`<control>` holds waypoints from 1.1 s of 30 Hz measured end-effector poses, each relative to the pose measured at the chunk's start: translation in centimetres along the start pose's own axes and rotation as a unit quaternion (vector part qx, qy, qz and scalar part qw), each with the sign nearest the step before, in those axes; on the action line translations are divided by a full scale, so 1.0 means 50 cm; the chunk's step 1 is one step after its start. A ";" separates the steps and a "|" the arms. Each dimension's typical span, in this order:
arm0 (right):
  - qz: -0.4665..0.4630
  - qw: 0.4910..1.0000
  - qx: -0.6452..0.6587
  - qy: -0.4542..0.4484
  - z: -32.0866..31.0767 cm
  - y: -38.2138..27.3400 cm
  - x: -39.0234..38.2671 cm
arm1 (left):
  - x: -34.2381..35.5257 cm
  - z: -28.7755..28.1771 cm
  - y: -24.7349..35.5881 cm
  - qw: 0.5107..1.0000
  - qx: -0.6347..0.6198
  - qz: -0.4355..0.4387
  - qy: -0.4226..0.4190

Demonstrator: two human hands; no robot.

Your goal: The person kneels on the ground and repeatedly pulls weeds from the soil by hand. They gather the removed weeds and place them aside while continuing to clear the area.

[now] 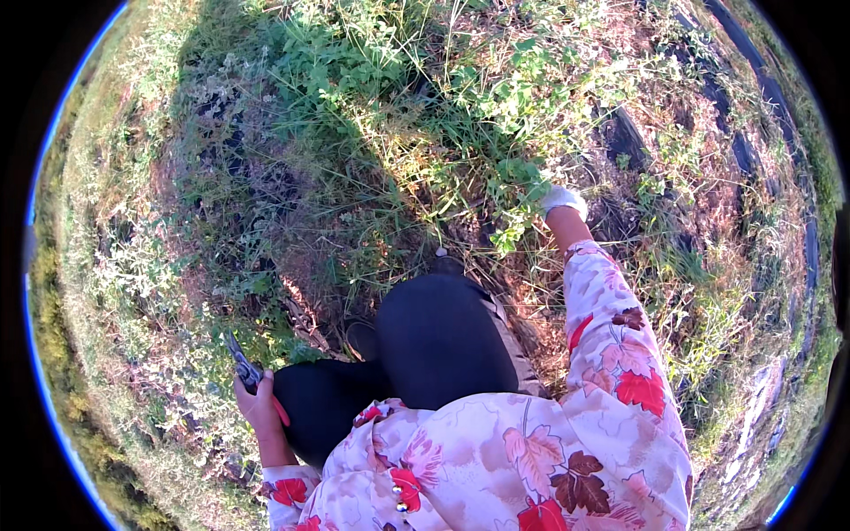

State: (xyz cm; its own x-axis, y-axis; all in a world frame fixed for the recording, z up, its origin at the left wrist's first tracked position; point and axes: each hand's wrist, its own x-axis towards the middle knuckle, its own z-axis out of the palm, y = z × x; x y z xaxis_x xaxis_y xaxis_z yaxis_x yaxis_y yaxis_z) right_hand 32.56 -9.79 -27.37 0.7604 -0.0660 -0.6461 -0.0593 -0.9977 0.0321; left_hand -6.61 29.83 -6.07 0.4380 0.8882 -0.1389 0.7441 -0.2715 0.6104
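My left hand (258,398), down beside my dark-clad left thigh, grips metal pruning shears (243,363) with a red handle showing. My right hand (563,202), in a white glove, reaches out to a leafy green plant (522,177); its fingers are hidden among the leaves and grass, so I cannot tell what they touch. Both arms have floral sleeves.
My bent knee (438,332) is just below the plants at the centre. Weeds, grass (354,115) and dry litter cover the ground around me. Dark strips, apparently sheeting (620,137), show through at the right, and more undergrowth lies in shade at the upper left.
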 end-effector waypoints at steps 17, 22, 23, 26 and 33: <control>-0.115 0.992 -0.006 0.057 0.021 0.059 -0.097 | 0.007 -0.010 -0.028 1.000 0.010 0.005 -0.008; -0.121 0.985 -0.046 0.114 -0.140 -0.021 -0.061 | 0.014 -0.011 -0.040 0.997 0.070 0.007 0.026; -0.128 0.986 -0.024 0.107 -0.164 -0.030 -0.049 | 0.014 -0.008 -0.033 0.998 0.062 0.002 0.017; -0.127 0.978 -0.009 0.166 -0.132 -0.012 0.054 | 0.015 0.004 -0.013 0.998 0.063 0.000 0.000; -0.041 0.998 -0.049 0.016 -0.079 -0.014 0.040 | 0.013 -0.002 -0.018 0.997 0.070 -0.005 0.008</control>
State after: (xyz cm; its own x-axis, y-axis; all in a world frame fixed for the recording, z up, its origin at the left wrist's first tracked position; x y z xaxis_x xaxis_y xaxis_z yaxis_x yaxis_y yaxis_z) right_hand 36.70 -9.29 -25.67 0.7800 0.0174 -0.6255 0.0661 -0.9963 0.0547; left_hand -7.01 30.70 -6.62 0.4233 0.8964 -0.1312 0.8122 -0.3114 0.4932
